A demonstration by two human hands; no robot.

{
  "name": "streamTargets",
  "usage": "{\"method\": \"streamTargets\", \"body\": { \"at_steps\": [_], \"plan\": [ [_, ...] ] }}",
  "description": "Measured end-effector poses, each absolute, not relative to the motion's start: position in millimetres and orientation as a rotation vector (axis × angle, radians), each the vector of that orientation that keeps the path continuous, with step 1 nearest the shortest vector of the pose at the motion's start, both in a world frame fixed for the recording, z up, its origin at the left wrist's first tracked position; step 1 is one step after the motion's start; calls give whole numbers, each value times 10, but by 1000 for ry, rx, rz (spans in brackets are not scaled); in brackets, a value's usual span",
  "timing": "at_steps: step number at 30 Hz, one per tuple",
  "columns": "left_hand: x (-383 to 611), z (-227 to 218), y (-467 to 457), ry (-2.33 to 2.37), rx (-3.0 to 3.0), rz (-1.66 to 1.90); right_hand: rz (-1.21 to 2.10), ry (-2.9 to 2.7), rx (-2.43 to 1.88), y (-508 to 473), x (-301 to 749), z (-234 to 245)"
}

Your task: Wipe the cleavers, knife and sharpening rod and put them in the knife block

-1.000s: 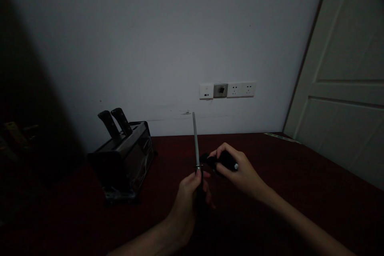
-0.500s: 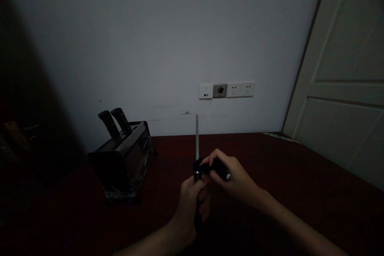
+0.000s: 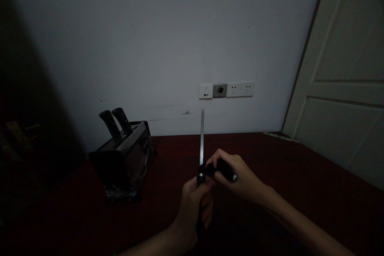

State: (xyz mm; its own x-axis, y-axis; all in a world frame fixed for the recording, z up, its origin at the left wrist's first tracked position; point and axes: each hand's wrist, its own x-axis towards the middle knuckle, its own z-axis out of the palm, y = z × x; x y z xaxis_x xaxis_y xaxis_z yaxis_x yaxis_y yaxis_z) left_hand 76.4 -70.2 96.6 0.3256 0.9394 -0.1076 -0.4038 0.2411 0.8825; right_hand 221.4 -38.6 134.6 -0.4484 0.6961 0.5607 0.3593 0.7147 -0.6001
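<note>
My left hand is wrapped around the black handle of a sharpening steel. Its thin grey rod points up and away from me, and a silver ring sits at the top of the handle. To the right, my right hand is closed on a dark object with a small pale end. A rounded black part of it is close against the base of the rod. The dim light hides its exact kind and whether it touches the rod.
On the left of the dark red table stands a black and grey knife block with two black-handled knives in it. Behind are a pale wall with a row of sockets and, on the right, a white panelled door.
Both hands have shifted slightly to the right, carrying the sharpening steel and the dark object with them. The rod's tip is a little higher against the wall. Both grips stay closed.
</note>
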Motion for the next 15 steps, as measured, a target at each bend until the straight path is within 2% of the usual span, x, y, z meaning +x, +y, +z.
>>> {"method": "streamTargets", "body": {
  "at_steps": [8, 15],
  "plan": [
    [777, 896, -686, 763, 924, 1062, 611, -2058, -672, -482, 2130, 1373],
    [789, 940, -732, 747, 928, 1057, 572, -2018, -720, -482, 2181, 1347]
  ]
}}
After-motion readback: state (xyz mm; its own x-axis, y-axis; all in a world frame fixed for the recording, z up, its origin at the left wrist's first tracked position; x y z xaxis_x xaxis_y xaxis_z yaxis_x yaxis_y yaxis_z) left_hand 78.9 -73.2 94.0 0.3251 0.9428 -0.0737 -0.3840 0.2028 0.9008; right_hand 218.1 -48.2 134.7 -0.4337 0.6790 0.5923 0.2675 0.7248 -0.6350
